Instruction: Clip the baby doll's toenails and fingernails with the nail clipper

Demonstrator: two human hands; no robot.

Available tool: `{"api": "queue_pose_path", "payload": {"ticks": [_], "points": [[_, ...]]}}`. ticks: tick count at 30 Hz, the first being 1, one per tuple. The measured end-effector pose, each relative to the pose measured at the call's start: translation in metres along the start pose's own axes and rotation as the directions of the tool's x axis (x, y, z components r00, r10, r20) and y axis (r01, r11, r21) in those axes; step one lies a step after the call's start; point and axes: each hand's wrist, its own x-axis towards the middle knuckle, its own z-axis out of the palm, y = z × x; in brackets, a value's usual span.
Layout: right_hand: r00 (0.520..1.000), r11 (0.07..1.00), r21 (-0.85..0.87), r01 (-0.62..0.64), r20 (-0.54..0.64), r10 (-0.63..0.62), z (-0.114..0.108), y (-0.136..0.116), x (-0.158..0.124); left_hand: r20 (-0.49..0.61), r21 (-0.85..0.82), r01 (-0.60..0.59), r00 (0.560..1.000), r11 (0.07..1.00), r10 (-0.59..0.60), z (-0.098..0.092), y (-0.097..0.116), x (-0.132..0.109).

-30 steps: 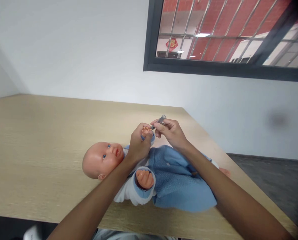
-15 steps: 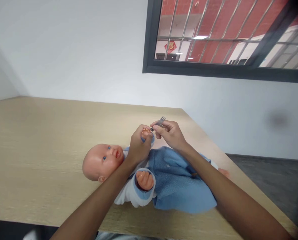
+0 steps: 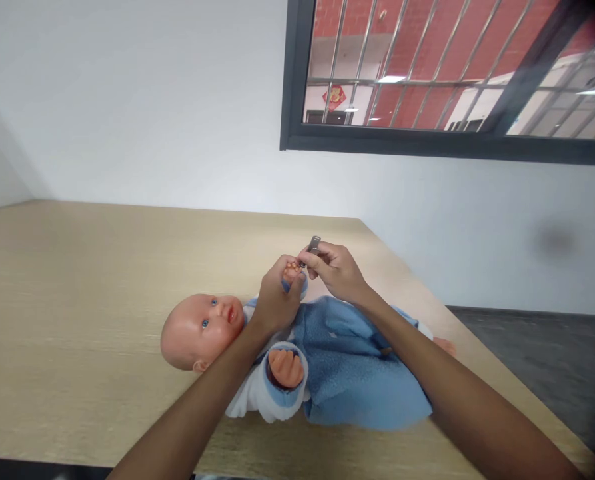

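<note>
A baby doll in a blue and white fleece outfit lies on its back, head to the left. My left hand is wrapped round the doll's far hand, whose small fingers point up between my thumb and fingers. My right hand pinches a metal nail clipper, its lever end tilted up. The clipper's jaws are at the doll's fingertips; whether they touch, I cannot tell. The doll's near hand rests curled in its white cuff below my left forearm.
The doll lies on a light wooden table whose right edge slants toward me, with dark floor beyond it. A pale wall stands behind, with a dark-framed barred window at upper right.
The nail clipper has turned more upright and its top has shifted left, along with my right hand. My left hand keeps its hold on the doll's hand. The whole view has shifted slightly.
</note>
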Motion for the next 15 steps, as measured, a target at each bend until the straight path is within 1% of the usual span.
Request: {"api": "queue_pose_path", "payload": {"ticks": [4,9,15], "points": [[1.0,1.0,-0.003,0.006,0.014,-0.006,0.0005,-0.0016,0.0007,0.003,-0.008,-0.002,1.0,1.0,0.002,-0.0002,0.0005,0.0009],[1.0,1.0,0.013,0.006,0.013,-0.006,0.0027,-0.0001,-0.0001,-0.01,-0.022,0.023,1.0,1.0,-0.023,0.0008,0.002,-0.0003],[1.0,1.0,0.009,-0.011,0.015,0.011,0.0015,0.0016,-0.0003,-0.07,-0.037,0.08,0.994,0.996,-0.082,0.004,0.0023,-0.001]]}}
